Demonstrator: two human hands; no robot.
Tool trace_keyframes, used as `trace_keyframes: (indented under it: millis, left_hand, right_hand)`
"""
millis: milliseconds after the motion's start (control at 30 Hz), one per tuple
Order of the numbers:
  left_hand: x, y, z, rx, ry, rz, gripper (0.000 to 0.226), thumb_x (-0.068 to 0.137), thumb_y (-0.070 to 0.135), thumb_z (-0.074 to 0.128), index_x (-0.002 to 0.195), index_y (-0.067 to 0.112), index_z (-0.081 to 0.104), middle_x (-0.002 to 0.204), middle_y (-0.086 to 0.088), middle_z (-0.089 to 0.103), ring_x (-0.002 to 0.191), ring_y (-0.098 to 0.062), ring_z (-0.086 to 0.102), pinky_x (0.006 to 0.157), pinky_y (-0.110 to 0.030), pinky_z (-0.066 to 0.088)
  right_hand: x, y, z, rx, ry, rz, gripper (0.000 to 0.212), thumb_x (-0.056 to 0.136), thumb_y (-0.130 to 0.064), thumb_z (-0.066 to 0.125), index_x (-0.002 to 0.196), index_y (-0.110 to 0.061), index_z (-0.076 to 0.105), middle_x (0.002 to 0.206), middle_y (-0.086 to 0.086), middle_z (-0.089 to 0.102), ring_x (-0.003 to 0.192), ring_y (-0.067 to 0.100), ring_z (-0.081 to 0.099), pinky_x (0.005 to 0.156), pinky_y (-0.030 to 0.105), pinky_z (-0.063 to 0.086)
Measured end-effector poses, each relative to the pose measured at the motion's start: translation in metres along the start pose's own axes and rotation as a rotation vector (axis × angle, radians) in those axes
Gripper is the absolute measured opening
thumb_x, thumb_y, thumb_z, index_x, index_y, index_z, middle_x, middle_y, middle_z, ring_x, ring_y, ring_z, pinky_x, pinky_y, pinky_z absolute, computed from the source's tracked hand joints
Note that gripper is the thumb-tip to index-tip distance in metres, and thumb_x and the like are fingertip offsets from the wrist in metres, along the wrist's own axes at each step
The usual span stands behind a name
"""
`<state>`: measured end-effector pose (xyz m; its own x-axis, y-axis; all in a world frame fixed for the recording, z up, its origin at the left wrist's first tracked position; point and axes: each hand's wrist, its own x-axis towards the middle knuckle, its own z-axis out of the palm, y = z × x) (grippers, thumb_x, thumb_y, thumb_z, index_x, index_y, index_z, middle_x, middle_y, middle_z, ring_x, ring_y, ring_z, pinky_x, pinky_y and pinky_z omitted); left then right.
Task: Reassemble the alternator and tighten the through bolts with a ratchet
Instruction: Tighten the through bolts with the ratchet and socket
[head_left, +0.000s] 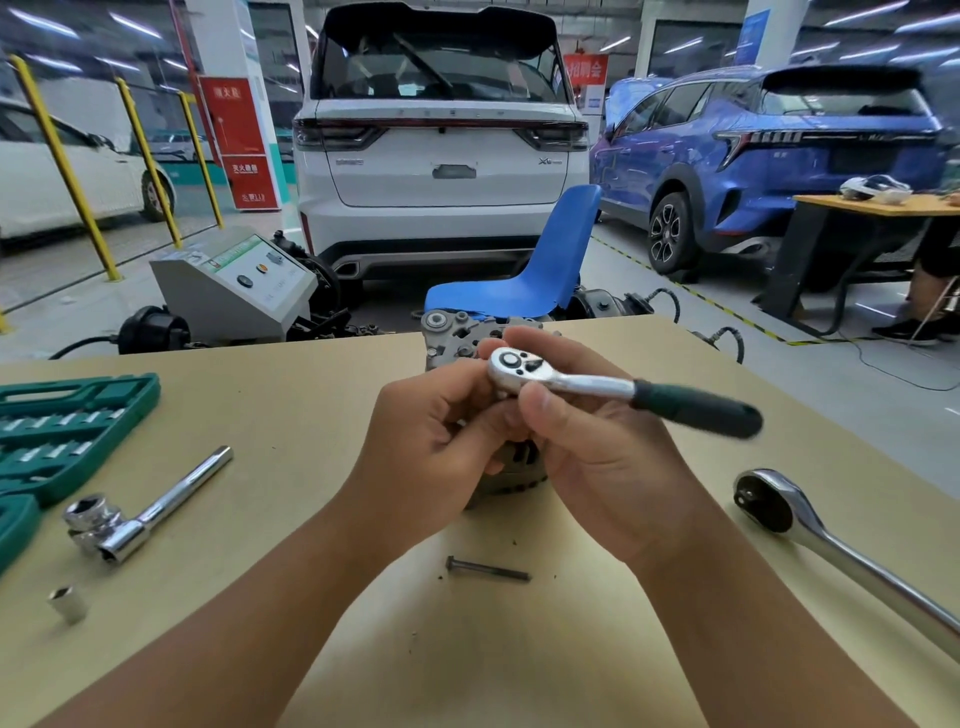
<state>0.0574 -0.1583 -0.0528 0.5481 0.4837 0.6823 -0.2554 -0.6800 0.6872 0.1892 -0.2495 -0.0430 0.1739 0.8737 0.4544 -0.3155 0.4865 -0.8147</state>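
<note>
A grey alternator (457, 332) stands on the tan table (291, 415), mostly hidden behind my hands. Above it, a small ratchet (524, 371) with a chrome head and a dark green handle points to the right. My right hand (597, 462) grips the ratchet just under its head, thumb up against it. My left hand (436, 457) curls its fingers around the ratchet head from the left. One loose through bolt (488, 569) lies on the table in front of the alternator, between my forearms.
A bigger chrome ratchet (831, 545) lies at the right. On the left are a sliding T-bar with a socket (140, 514), a loose socket (67, 603) and a green socket case (57, 431). A blue chair (535, 270) and parked cars stand beyond the table.
</note>
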Motion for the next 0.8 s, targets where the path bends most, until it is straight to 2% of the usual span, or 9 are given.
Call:
trace_keyframes:
  millis: [67, 167, 300, 400, 500, 600, 667, 733, 800]
  left_hand:
    - [-0.0009, -0.0015, -0.0014, -0.011, -0.008, -0.02, 0.018, 0.097, 0.015, 0.067, 0.113, 0.01, 0.074, 0.085, -0.001, 0.074, 0.073, -0.028, 0.071, 0.054, -0.041, 0.06]
    - [-0.0025, -0.0033, -0.0018, -0.006, 0.006, -0.023, 0.017, 0.095, 0.015, 0.069, 0.111, 0.019, 0.073, 0.088, -0.001, 0.076, 0.078, -0.03, 0.074, 0.057, -0.036, 0.062]
    - [-0.0026, -0.002, 0.0007, -0.018, 0.037, 0.034, 0.023, 0.097, 0.028, 0.069, 0.118, 0.02, 0.074, 0.088, 0.002, 0.076, 0.072, -0.026, 0.071, 0.057, -0.042, 0.061]
    - [-0.0039, -0.0006, 0.0037, -0.033, 0.059, 0.067, 0.019, 0.097, 0.024, 0.069, 0.115, 0.022, 0.075, 0.087, 0.002, 0.076, 0.068, -0.024, 0.068, 0.056, -0.044, 0.058]
    - [-0.0025, 0.0004, 0.0021, -0.032, 0.036, 0.031, 0.02, 0.097, 0.024, 0.069, 0.115, 0.019, 0.075, 0.087, -0.003, 0.075, 0.07, -0.028, 0.069, 0.053, -0.044, 0.059]
    - [-0.0004, -0.0017, -0.0022, -0.022, -0.018, -0.033, 0.02, 0.095, 0.019, 0.071, 0.114, 0.016, 0.075, 0.088, -0.006, 0.075, 0.073, -0.033, 0.07, 0.053, -0.038, 0.06]
    - [-0.0008, -0.0031, -0.0029, -0.022, -0.026, -0.047, 0.02, 0.093, 0.014, 0.07, 0.113, 0.011, 0.075, 0.087, -0.008, 0.075, 0.073, -0.037, 0.07, 0.052, -0.038, 0.06]
    - [-0.0017, -0.0023, -0.0018, -0.031, -0.001, -0.042, 0.022, 0.092, 0.013, 0.071, 0.114, 0.012, 0.075, 0.088, -0.009, 0.076, 0.073, -0.036, 0.071, 0.052, -0.042, 0.061]
    - [-0.0022, -0.0008, -0.0009, -0.04, 0.05, -0.015, 0.024, 0.093, 0.017, 0.072, 0.117, 0.013, 0.075, 0.088, -0.004, 0.077, 0.071, -0.029, 0.073, 0.053, -0.039, 0.061]
  right_hand:
    - [0.0019, 0.0009, 0.002, 0.074, 0.053, 0.021, 0.042, 0.084, -0.03, 0.08, 0.121, -0.013, 0.069, 0.122, 0.017, 0.069, 0.101, 0.037, 0.056, 0.066, 0.042, 0.056]
    - [0.0028, 0.0001, 0.0007, 0.117, 0.086, 0.03, 0.034, 0.088, -0.027, 0.068, 0.117, -0.01, 0.068, 0.115, 0.017, 0.071, 0.1, 0.035, 0.057, 0.07, 0.039, 0.059]
    - [-0.0002, -0.0027, -0.0023, 0.063, -0.008, -0.044, 0.031, 0.081, -0.013, 0.081, 0.111, -0.014, 0.076, 0.118, 0.017, 0.071, 0.109, 0.03, 0.067, 0.082, 0.035, 0.059]
    - [-0.0013, -0.0023, -0.0019, -0.026, -0.059, -0.085, 0.035, 0.078, -0.023, 0.085, 0.112, -0.02, 0.078, 0.12, 0.013, 0.072, 0.113, 0.029, 0.067, 0.085, 0.035, 0.058]
    - [-0.0015, -0.0026, -0.001, 0.053, -0.066, -0.063, 0.032, 0.083, -0.025, 0.081, 0.114, -0.018, 0.077, 0.12, 0.013, 0.071, 0.11, 0.027, 0.067, 0.083, 0.035, 0.06]
    - [0.0012, -0.0013, -0.0011, 0.204, 0.037, 0.023, 0.03, 0.092, -0.026, 0.071, 0.118, -0.011, 0.071, 0.118, 0.016, 0.072, 0.104, 0.025, 0.07, 0.076, 0.034, 0.06]
    - [0.0025, 0.0, -0.0004, 0.211, 0.093, 0.036, 0.032, 0.093, -0.031, 0.062, 0.116, -0.011, 0.07, 0.112, 0.016, 0.073, 0.098, 0.024, 0.072, 0.073, 0.033, 0.06]
    - [0.0032, 0.0015, 0.0011, 0.165, 0.093, 0.014, 0.029, 0.093, -0.033, 0.063, 0.113, -0.014, 0.073, 0.111, 0.016, 0.073, 0.096, 0.024, 0.072, 0.069, 0.034, 0.06]
    - [0.0022, 0.0021, 0.0012, 0.085, 0.042, -0.027, 0.025, 0.091, -0.025, 0.072, 0.114, -0.017, 0.074, 0.116, 0.016, 0.072, 0.101, 0.027, 0.069, 0.073, 0.037, 0.06]
